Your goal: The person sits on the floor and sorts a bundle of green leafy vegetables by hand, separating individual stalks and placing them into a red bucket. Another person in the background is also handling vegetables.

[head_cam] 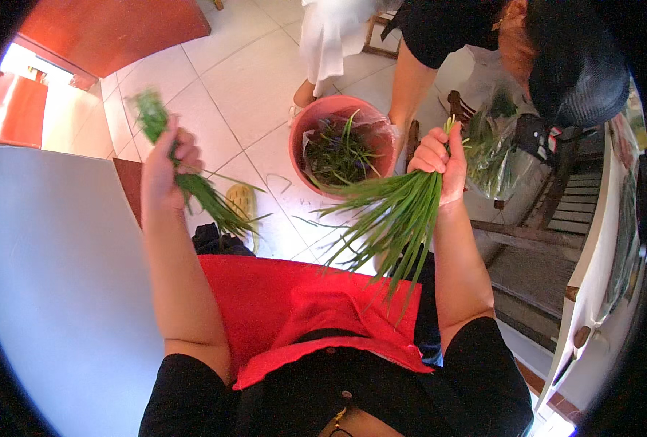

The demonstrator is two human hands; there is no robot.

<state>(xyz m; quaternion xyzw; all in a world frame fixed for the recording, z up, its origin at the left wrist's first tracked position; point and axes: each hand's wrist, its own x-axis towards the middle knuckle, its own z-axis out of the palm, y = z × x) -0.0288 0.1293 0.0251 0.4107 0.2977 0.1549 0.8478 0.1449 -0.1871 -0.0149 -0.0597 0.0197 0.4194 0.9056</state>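
Observation:
My left hand (167,158), a little blurred, is raised at the left and closed round a bunch of what look like garlic chives (208,202). Their bushy upper end sticks out above the fist, and long leaves hang down to the right. At the right, my right hand (438,164) grips a fuller bunch of garlic chives (400,210) by its pale stem ends. These leaves fan down and left, over the red apron (301,295). Between my hands, a pink plastic bucket (300,123) stands on the floor, lined with clear plastic and holding loose green scraps (337,150).
A person (454,33) in a black top and dark cap leans in beside the bucket. A clear plastic bag of greens (495,158) lies near dark wooden furniture (525,232). A pale smooth surface (61,251) fills the left. A yellow clog (240,199) rests on the tiles.

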